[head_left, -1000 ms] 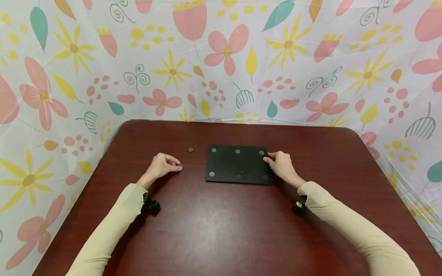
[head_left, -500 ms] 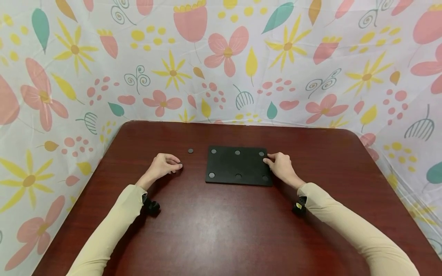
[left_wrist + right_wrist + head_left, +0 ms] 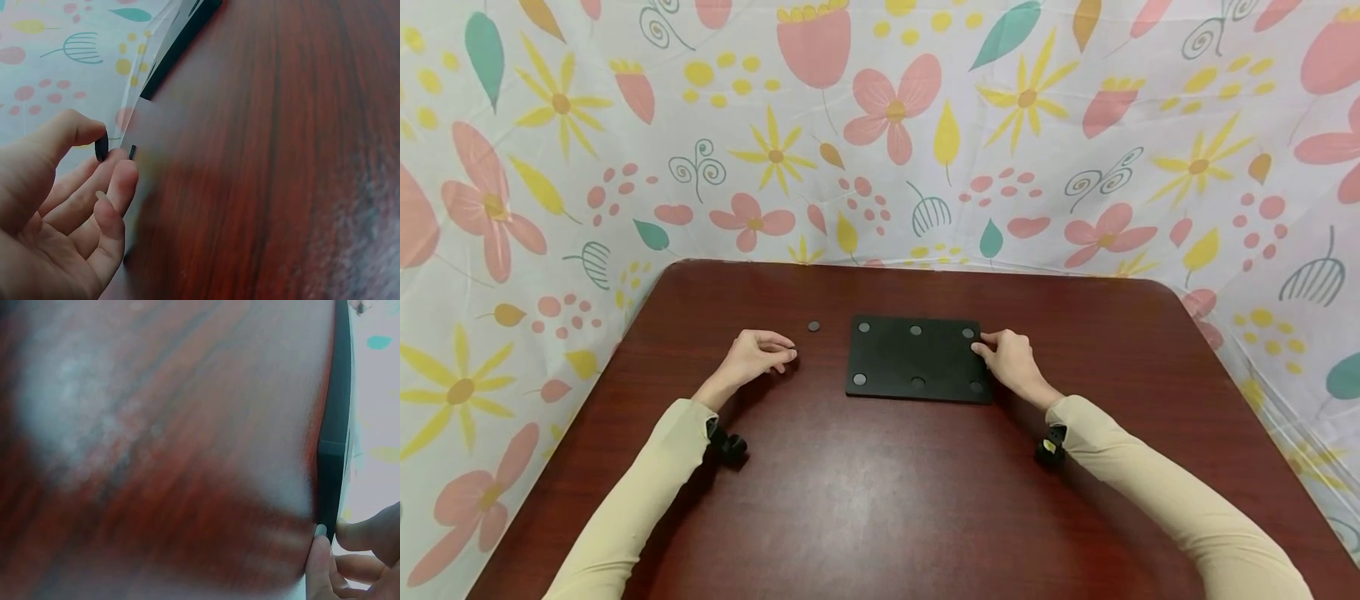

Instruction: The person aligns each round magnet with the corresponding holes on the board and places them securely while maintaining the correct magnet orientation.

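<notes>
In the head view, my left hand [image 3: 756, 357] is at the left of the table, pinching a small dark disc [image 3: 102, 146] between thumb and fingertips. The left wrist view shows that disc edge-on. Beyond it on the table lies another disc [image 3: 814, 327], touched by nothing. My right hand [image 3: 1011, 360] grips the right edge of a flat black board [image 3: 895, 356], thumb on its top. Grey discs fill the board's back row and front left spot. Two dark round recesses [image 3: 918, 382] show at the front middle and front right.
The board lies flat on a reddish-brown wooden table [image 3: 850, 483] with rounded far corners. A floral cloth [image 3: 880, 150] hangs behind and along the sides. Small black cameras [image 3: 730, 448] are strapped to both wrists.
My left fingertips have shifted slightly upward and turned, with the disc still between them. The right hand, the board and the loose disc have stayed in place.
</notes>
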Demonstrator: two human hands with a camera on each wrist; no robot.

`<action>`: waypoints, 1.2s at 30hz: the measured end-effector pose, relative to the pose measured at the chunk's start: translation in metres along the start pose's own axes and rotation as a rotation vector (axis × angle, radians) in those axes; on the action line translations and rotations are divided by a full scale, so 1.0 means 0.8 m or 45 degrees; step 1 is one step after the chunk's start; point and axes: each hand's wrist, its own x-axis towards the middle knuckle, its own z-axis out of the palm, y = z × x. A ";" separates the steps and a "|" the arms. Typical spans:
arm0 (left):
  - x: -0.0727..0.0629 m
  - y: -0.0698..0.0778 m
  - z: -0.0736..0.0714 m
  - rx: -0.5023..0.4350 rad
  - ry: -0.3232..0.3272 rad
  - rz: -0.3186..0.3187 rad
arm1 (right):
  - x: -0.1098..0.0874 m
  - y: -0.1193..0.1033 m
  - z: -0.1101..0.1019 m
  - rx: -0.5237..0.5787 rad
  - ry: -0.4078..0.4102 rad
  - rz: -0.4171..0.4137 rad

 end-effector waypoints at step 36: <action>0.015 -0.022 0.038 -0.041 0.021 0.146 | 0.003 -0.001 -0.006 0.025 -0.030 0.010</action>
